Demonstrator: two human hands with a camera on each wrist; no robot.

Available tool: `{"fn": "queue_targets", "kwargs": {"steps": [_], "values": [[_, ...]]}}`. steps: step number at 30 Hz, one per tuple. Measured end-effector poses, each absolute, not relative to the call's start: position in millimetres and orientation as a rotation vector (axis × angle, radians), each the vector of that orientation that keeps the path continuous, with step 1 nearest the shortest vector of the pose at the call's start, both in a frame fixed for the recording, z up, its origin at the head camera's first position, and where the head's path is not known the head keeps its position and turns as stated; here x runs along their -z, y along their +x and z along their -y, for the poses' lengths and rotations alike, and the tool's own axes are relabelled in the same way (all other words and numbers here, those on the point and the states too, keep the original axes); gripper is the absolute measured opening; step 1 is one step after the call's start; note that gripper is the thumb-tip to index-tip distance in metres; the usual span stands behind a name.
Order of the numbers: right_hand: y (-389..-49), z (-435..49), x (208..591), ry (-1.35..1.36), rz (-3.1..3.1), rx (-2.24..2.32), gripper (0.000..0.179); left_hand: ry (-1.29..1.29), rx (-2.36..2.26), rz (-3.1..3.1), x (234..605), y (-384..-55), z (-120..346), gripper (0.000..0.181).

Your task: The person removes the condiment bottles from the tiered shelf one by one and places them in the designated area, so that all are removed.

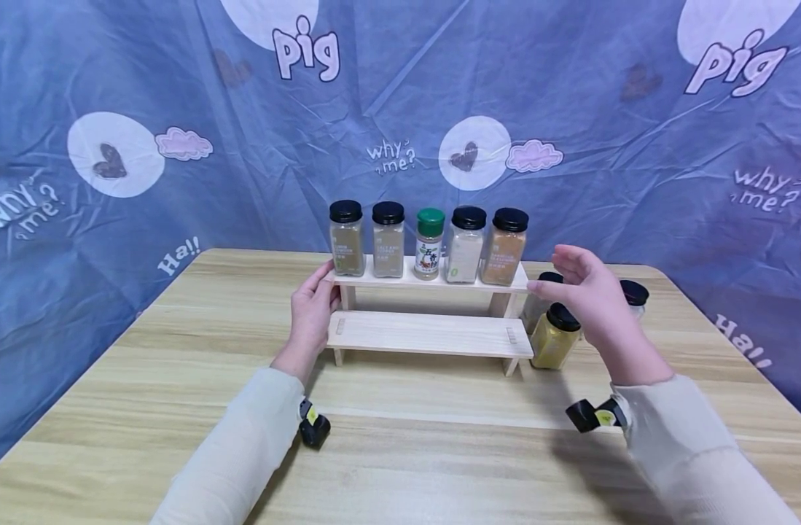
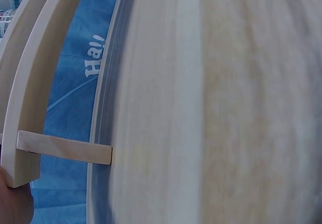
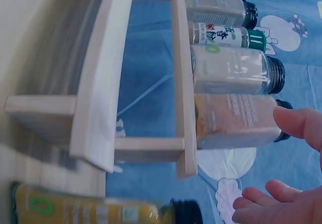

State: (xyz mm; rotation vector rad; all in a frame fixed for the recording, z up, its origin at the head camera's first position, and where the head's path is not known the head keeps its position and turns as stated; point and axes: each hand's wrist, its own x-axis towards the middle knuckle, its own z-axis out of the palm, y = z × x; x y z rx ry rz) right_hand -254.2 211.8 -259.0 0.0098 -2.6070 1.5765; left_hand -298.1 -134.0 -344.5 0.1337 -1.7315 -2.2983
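A blue cloth (image 1: 407, 106) with "pig" words fills the top of the frame; a wooden table (image 1: 400, 459) spreads over the bottom; a two-step wooden rack (image 1: 426, 334) stands in the middle; a bump or tilt might make the jars on its top shelf tip and fall. The left hand (image 1: 313, 306), left of the middle, grips the rack's end by the top shelf; a hard pull there could drag one side and make everything wobble. The right hand (image 1: 593, 299), right of the middle, is spread, thumb apart from fingers, holding nothing; a careless swing could knock the orange powder jar (image 1: 503, 257) at the top shelf's right end. Next to it, going left, come the white powder jar (image 1: 466, 255), the small green-capped bottle (image 1: 428, 251), the salt and pepper jar (image 1: 388, 244) and the brown powder jar (image 1: 346, 240), all upright; on the table at centre right stand the yellow powder jar (image 1: 553, 343), a black-lidded jar (image 1: 533, 310) behind it, and a half-hidden jar (image 1: 636, 293); a low wrist might push these over.
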Motion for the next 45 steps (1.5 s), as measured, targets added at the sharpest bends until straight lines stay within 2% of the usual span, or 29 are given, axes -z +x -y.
{"fn": "queue_targets", "kwargs": {"steps": [20,31,38,45], "values": [[-281,-173,263,0.023,2.405,-1.852,0.082,0.126,2.294,1.713,347,-298,134,0.036],[-291,-164,272,-0.016,2.420,-1.849,0.076,0.122,2.292,1.723,347,-298,134,0.036],[-293,-158,277,-0.064,2.405,-1.770,0.079,0.107,2.299,1.717,346,-298,134,0.037],[-295,-153,280,-0.113,2.339,-1.710,0.070,0.132,2.289,1.740,345,-298,134,0.036]]}}
